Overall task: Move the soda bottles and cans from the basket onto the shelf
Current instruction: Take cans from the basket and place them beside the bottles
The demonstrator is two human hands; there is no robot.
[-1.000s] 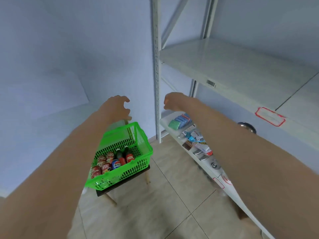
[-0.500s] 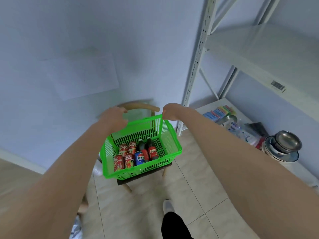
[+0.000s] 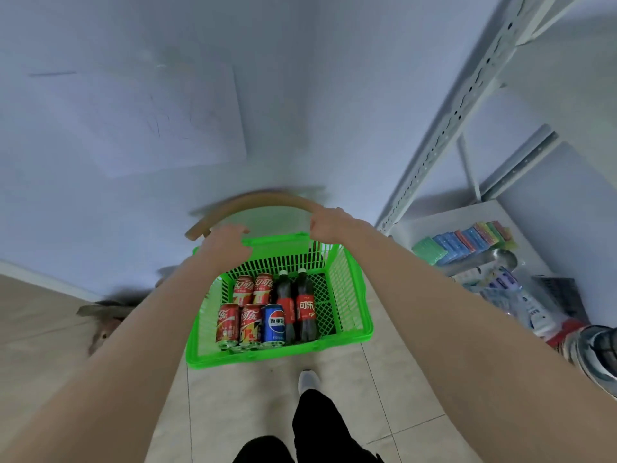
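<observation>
left hand [image 3: 224,243] grips the far rim of the green basket [image 3: 349,295]; right hand [image 3: 329,225] is curled at the other corner, hold not determinable. recommend lifting it level so cans [image 3: 245,324] and bottles [image 3: 305,305] do not roll.

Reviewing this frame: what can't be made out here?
All in the head view:
Whether the left hand or right hand grips the basket rim: their backs hide the fingers.
Seat of the chair: hidden under the basket.
The bowls: blurred, cut off by the right edge.
</observation>
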